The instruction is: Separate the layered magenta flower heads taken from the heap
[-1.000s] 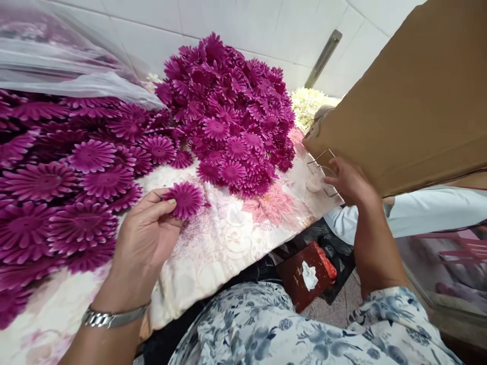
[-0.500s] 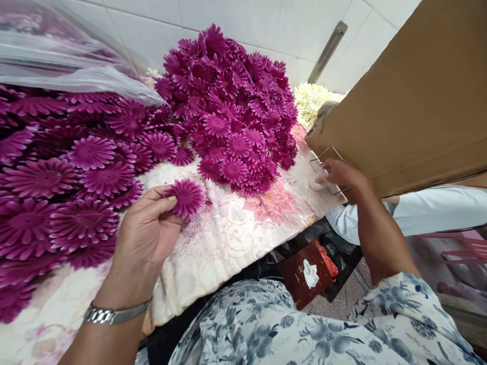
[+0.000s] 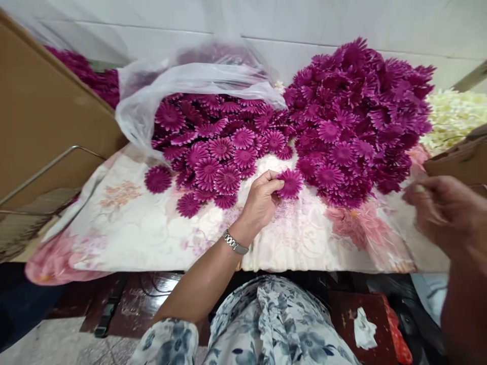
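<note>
Between the thumb and fingers of my left hand (image 3: 262, 197) is a single purple artificial flower head (image 3: 290, 184), its petals facing up. It is held above the table, between two heaps. Left of it, loose flower heads (image 3: 213, 162) spill from a clear plastic bag (image 3: 198, 81). To the right stands a tall pile of the same purple flower heads (image 3: 353, 126). My right hand (image 3: 449, 213) is over the table's right end, blurred, with thumb and fingers pinched together. Whatever it may hold is too small or smeared to make out.
A floral cloth (image 3: 144, 238) covers the table. Cardboard boxes stand at the left (image 3: 49, 101) and right (image 3: 460, 157), the left one with a bent metal wire (image 3: 49, 165). Pale yellow flowers (image 3: 456, 116) lie at the back right. Below is a dark red stool (image 3: 350, 314) with crumpled tissue.
The view has swung left, bringing the bag and left box into sight. My right hand has come away from the wire by the right box. My left hand still pinches the flower head.
</note>
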`<action>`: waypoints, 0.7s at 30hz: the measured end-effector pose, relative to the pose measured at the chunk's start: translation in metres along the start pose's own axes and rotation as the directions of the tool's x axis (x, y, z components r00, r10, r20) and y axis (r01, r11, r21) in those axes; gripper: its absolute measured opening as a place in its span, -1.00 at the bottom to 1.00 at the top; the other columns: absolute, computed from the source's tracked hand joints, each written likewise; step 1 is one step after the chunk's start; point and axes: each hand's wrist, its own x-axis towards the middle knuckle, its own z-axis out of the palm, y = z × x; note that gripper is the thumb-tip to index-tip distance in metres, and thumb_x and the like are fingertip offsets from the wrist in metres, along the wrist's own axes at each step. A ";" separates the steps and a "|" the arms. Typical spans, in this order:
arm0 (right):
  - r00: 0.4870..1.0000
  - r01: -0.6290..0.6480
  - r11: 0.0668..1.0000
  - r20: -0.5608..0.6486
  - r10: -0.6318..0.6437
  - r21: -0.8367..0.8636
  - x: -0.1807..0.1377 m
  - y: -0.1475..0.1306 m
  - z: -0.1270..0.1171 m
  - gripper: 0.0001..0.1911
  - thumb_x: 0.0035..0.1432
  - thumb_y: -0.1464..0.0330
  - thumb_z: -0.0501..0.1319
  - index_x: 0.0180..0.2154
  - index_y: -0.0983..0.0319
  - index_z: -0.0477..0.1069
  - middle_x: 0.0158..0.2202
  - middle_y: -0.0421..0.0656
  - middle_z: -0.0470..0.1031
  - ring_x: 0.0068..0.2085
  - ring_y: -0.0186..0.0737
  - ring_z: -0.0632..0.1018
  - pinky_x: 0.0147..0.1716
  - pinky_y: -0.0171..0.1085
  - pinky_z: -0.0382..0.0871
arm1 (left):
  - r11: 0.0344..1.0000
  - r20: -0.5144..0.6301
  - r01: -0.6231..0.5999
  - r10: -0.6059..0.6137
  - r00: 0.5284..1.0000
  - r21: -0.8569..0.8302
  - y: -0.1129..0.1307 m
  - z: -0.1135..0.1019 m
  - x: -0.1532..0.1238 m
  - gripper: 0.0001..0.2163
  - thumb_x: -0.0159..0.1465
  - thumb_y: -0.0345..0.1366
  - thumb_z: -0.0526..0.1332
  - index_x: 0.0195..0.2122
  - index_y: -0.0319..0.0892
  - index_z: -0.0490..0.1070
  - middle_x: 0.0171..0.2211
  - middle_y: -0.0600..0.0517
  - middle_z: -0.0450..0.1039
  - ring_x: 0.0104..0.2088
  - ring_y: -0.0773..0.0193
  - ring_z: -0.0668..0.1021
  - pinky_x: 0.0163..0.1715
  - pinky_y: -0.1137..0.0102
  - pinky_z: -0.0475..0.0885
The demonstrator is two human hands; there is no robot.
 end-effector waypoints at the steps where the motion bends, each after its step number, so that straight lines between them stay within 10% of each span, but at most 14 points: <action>1: 0.999 0.023 0.996 0.042 -0.027 0.086 -0.001 -0.020 0.012 -0.91 0.02 0.32 0.15 -0.51 0.11 0.35 -0.59 -0.20 0.35 -0.59 -0.33 0.31 -0.55 -0.24 0.16 | 1.000 0.000 0.003 -0.003 1.000 -0.005 0.001 0.000 -0.001 -0.87 -0.10 -0.49 0.21 -0.55 -0.23 0.25 -0.59 0.16 0.23 -0.55 0.48 0.31 -0.49 0.50 0.19; 7: 0.969 0.012 0.823 0.198 -0.151 0.568 -0.002 -0.084 0.061 -0.63 0.18 0.24 0.05 -0.64 0.18 0.14 -0.68 -0.27 0.19 -0.63 -0.40 0.22 -0.62 -0.31 0.08 | 1.000 0.018 0.005 -0.005 1.000 0.001 0.003 -0.001 -0.001 -0.87 -0.09 -0.47 0.19 -0.54 -0.21 0.22 -0.58 0.16 0.20 -0.54 0.46 0.30 -0.50 0.49 0.15; 12: 0.920 0.289 0.869 0.135 -0.369 0.403 -0.004 -0.099 0.076 -0.74 0.22 0.26 0.03 -0.51 0.19 0.20 -0.65 -0.31 0.20 -0.63 -0.42 0.23 -0.60 -0.35 0.14 | 1.000 0.015 -0.027 0.027 1.000 0.014 0.002 0.000 -0.002 -0.89 -0.07 -0.49 0.19 -0.53 -0.22 0.25 -0.57 0.16 0.25 -0.54 0.48 0.31 -0.50 0.51 0.16; 16: 0.786 0.602 0.753 -0.036 -0.617 0.267 -0.002 -0.110 0.091 -0.92 0.19 0.38 0.07 -0.34 0.21 0.30 -0.47 -0.20 0.39 -0.42 -0.32 0.41 -0.39 -0.31 0.30 | 0.996 -0.011 -0.046 0.047 0.999 0.074 0.001 0.001 -0.002 -0.87 -0.08 -0.53 0.20 -0.47 -0.23 0.33 -0.59 0.18 0.29 -0.58 0.53 0.29 -0.55 0.54 0.11; 21: 0.736 0.667 0.696 -0.089 -0.671 0.266 0.005 -0.112 0.117 -0.90 0.14 0.33 0.19 -0.36 0.22 0.30 -0.47 -0.19 0.38 -0.39 -0.28 0.41 -0.41 -0.30 0.30 | 1.000 0.081 0.023 -0.025 0.996 0.021 -0.001 -0.001 -0.002 -0.79 -0.08 -0.47 0.23 -0.36 -0.25 0.47 -0.51 0.12 0.43 -0.52 0.48 0.40 -0.51 0.54 0.22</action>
